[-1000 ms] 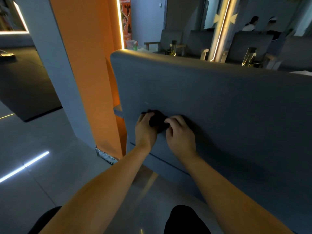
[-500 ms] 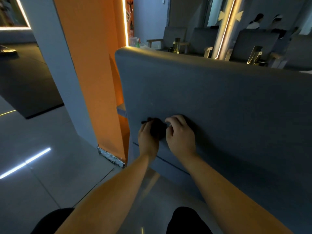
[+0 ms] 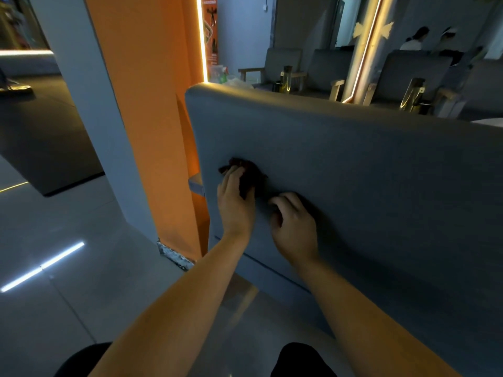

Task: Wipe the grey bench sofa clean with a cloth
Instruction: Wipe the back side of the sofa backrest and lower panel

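The grey bench sofa (image 3: 367, 172) shows me the back of its backrest, which fills the right half of the view. A dark crumpled cloth (image 3: 251, 174) lies against that backrest near its left edge. My left hand (image 3: 235, 205) holds the cloth there, fingers over it and thumb tucked under it. To the lower right, my right hand (image 3: 294, 227) rests against the sofa with curled fingers. It is a short gap away from the cloth and holds nothing that I can see.
An orange pillar (image 3: 152, 118) and a grey column (image 3: 89, 104) stand just left of the sofa's end. Tiled floor (image 3: 81, 295) stretches to the left. Behind the backrest are grey armchairs (image 3: 283, 63), a spray bottle (image 3: 221, 74) and two seated people (image 3: 413, 39).
Both hands were together on the cloth. My left hand has slid up with the cloth, and my right hand has come off it and stayed lower right.
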{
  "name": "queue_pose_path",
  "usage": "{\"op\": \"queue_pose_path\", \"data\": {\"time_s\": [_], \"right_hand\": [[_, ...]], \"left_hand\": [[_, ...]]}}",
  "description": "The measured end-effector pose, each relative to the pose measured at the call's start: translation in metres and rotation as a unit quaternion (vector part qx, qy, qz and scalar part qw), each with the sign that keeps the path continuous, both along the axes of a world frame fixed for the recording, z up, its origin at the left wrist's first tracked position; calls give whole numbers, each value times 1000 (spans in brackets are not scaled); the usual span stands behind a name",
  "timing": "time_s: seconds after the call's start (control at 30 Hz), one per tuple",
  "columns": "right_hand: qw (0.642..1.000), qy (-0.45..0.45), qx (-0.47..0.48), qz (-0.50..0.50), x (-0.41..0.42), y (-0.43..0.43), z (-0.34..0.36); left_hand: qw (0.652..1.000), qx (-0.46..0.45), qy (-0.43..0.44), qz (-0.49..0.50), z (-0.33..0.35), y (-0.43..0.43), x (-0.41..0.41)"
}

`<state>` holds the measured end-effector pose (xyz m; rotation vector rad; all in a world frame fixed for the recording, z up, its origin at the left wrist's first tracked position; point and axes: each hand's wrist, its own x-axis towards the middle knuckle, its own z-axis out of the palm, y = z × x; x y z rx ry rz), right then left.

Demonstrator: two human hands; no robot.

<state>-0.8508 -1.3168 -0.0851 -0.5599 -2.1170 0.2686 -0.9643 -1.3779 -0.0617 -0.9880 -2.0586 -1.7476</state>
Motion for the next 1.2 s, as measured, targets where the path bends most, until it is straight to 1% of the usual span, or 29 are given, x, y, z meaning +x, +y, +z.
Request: {"op": "queue_pose_path", "data": {"time_s": [0.07,0.17,0.23,0.43,0.53,0.63,0.8,0.9,0.97,1.07,1.1,1.13,1.2], "right_hand": [[1000,11,-1,3,-1,-2,1],[1000,24,-9,2,-2,-9,3],[1000,19,-13,7,0,-10,4],[1000,-3,-25,11,5,-5,2],[999,14,-37,23,6,-5,0],[998,29,-47,39,11,1,3],[998,20,-41,51,14,3,5],[997,18,-55,48,15,-1,9],[997,22,-63,44,14,-9,16],[996,59,-38,50,4,-21,44],[995,76,-29,53,-1,-23,55],[994,91,-16,53,-5,-24,66],[994,98,7,43,-10,-22,75]], "left_hand": [[999,-41,20,3,-11,-4,0],[996,-80,0,-27,-20,-12,6],[996,-83,-13,-34,-20,-17,10],[997,47,-56,2,20,-9,3],[999,42,-34,9,19,-2,13],[1000,22,-5,-21,4,3,29],[995,-28,52,-75,-11,2,35],[994,-25,57,-94,-4,-8,31],[994,0,59,-87,10,-12,29],[995,33,90,-22,44,-12,20],[994,48,93,-18,52,-10,14],[994,64,80,-35,58,-12,11],[996,19,83,-38,56,-15,5]]}}
